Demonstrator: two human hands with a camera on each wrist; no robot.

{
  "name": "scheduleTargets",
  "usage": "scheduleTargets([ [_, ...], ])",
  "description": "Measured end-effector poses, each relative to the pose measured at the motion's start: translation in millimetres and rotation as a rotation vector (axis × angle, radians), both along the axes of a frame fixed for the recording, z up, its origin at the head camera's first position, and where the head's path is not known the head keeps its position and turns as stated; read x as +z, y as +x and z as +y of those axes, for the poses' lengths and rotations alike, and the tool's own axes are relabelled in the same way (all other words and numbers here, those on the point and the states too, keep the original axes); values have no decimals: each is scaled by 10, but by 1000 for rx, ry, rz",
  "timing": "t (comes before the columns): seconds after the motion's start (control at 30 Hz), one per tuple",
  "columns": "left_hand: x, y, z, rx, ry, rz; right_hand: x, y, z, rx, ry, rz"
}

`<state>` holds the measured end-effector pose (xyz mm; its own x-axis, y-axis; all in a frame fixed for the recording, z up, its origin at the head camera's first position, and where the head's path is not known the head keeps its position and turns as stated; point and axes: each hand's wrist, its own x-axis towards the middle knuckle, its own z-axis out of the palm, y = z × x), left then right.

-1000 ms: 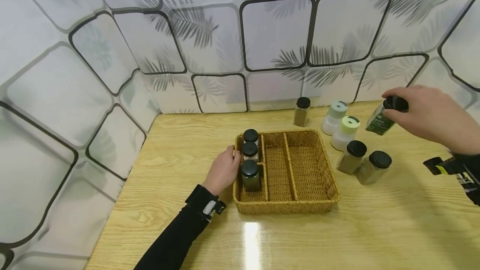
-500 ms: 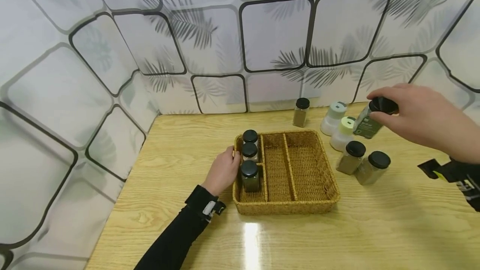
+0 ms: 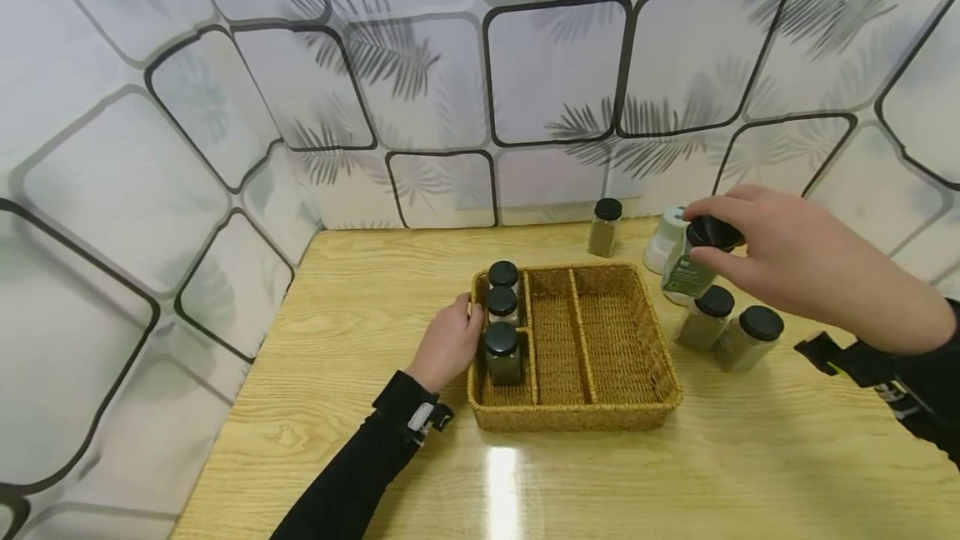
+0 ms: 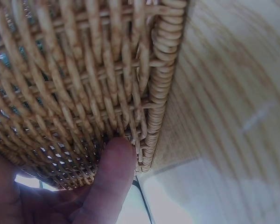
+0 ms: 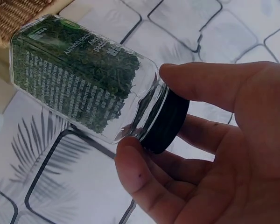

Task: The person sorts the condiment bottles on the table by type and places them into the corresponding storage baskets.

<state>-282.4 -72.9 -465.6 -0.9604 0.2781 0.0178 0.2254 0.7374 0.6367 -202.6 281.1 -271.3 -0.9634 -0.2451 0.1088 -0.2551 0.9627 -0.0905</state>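
My right hand (image 3: 787,261) holds a spice jar of green dried herbs (image 5: 74,79) by its black lid. The jar (image 3: 686,269) hangs tilted above the table, right of a divided wicker basket (image 3: 577,417). At the basket's left side my left hand (image 3: 446,344) grips the woven wall; one digit (image 4: 114,172) presses its outer face in the left wrist view. Inside the basket's left column stand three black-lidded jars: a back one (image 3: 503,275), a middle one (image 3: 502,303) and a front one (image 3: 503,357).
Right of the basket stand two black-lidded jars, a nearer one (image 3: 746,342) and another (image 3: 705,322). A pale-green-capped shaker (image 3: 662,250) stands behind them, partly covered by the held jar. One more spice jar (image 3: 604,228) is near the patterned wall (image 3: 555,73).
My right hand has moved left with the herb jar, from the far right to over the shakers, covering the yellow-capped one. The left hand and basket have stayed put.
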Motion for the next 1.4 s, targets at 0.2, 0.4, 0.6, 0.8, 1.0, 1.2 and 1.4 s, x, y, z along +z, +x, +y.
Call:
scheduleTargets([
  [0.2, 18, 8, -4, -13, 7, -6, -11, 81, -194, 67, 4, 67],
  [0.4, 17, 10, -5, -7, 1, -14, -57, 99, -411, 152, -37, 67],
  [0.6, -3, 0, -5, -9, 4, -32, -90, 97, -628, 202, -69, 14],
  [0.8, -3, 0, -3, 9, -5, -22, -120, 96, -822, 233, -86, -6],
  [1.0, 22, 9, -5, 4, -2, -19, -169, 97, -981, 303, -84, 34],
  [1.2, 15, 3, -19, 11, -9, -18, -267, 114, -1146, 370, -86, 57],
  [1.4, 9, -7, -19, 0, -10, -19, -361, 136, -1317, 418, -131, -1],
])
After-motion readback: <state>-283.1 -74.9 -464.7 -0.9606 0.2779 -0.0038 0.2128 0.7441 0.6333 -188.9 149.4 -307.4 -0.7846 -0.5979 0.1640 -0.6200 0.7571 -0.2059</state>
